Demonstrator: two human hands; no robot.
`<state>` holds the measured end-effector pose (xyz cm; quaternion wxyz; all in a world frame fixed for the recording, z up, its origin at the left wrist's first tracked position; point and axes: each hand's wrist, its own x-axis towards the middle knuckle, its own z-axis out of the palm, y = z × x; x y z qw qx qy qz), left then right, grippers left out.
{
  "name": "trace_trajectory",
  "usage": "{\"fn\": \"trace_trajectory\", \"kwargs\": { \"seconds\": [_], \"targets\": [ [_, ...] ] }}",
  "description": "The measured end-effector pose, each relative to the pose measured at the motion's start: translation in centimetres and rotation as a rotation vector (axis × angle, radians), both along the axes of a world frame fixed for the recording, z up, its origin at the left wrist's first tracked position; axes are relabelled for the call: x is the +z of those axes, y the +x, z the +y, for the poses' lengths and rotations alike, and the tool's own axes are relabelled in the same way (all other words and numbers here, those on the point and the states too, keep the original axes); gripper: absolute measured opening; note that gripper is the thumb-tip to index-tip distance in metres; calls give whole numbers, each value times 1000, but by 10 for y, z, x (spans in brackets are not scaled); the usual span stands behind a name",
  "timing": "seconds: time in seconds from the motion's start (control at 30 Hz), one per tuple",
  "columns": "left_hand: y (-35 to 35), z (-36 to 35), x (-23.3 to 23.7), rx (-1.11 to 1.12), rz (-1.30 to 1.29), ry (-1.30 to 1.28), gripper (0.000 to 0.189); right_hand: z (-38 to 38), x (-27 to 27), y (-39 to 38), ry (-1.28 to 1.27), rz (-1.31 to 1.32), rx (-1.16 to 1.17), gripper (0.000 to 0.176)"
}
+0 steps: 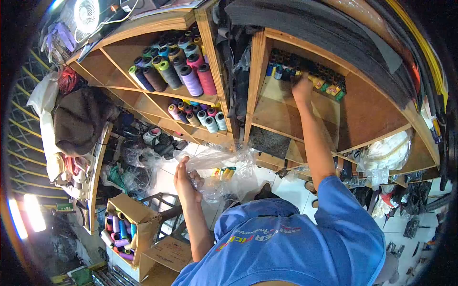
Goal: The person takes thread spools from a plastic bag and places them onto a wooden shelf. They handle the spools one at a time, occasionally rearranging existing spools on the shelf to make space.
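Observation:
My left hand (187,183) is closed around part of a clear plastic bag (241,162). Inside the bag lie several small yellow items (223,173), blurred by the film. My right hand (301,89) reaches into the right-hand cabinet, at a row of small containers. Yellow-labelled ones (329,86) stand just right of it, and dark blue ones (279,71) to its left. Its fingers are curled and partly hidden among them, so what they grip does not show clearly.
Large thread cones (191,81) fill the left cabinet (124,64), with smaller spools (210,121) below. A cardboard box (148,233) of cones stands at lower left. Dark rolled material (310,24) lies atop the right cabinet. A small fan (87,15) is at upper left.

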<state>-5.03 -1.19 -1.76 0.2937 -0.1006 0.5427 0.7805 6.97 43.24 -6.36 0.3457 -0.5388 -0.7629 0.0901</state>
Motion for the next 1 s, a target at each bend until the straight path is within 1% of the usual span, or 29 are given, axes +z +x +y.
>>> {"fn": "trace_trajectory", "kwargs": {
  "seconds": [0.07,0.17,0.27,0.37,0.47,0.57,0.6,0.67,0.7,0.73,0.77,0.8,0.83,0.87,0.9,0.93,0.97,1.0],
  "targets": [
    [-2,0,1,-4,-16,7,25,3,-7,-2,57,51,-3,46],
    [-4,-3,-5,-20,31,30,25,1,-4,-4,53,-17,-21,51],
    [-4,-4,-3,-11,17,17,25,-14,10,-4,4,-84,-66,54],
    [-2,-1,-7,14,38,-4,26,-21,16,-2,-17,15,14,43],
    [-3,-5,-10,-27,28,29,26,-14,1,1,35,38,-2,48],
    [1,-4,-2,-9,-21,18,25,-45,32,3,-133,-85,-128,40],
    [2,-1,-3,30,-1,-6,25,-57,36,5,-253,97,-4,38],
    [1,-3,-9,2,20,5,25,-87,39,12,-494,464,243,37],
    [1,-2,-10,-15,29,11,26,-108,42,19,-814,505,527,32],
    [3,0,-6,-30,20,-1,27,-134,48,26,-1136,533,812,32],
    [5,3,-2,-50,19,15,27,-166,62,25,-1292,389,1184,37],
    [8,6,1,-66,16,26,28,-202,69,20,-1151,136,1348,35],
    [12,9,6,-78,10,32,28,-229,46,8,-1093,-11,1472,33],
    [20,14,16,-88,19,7,28,-258,32,0,-1093,-73,1494,29],
    [24,15,22,-120,38,24,29,-282,4,-11,-884,-130,1531,29],
    [28,17,26,-140,61,58,30,-298,-25,-22,-661,-184,1553,31],
    [34,19,32,-162,82,91,30,-311,-42,-28,-503,-151,1452,33],
    [42,23,47,-144,81,46,31,-323,-56,-33,-348,-119,1342,35]
  ]
}}
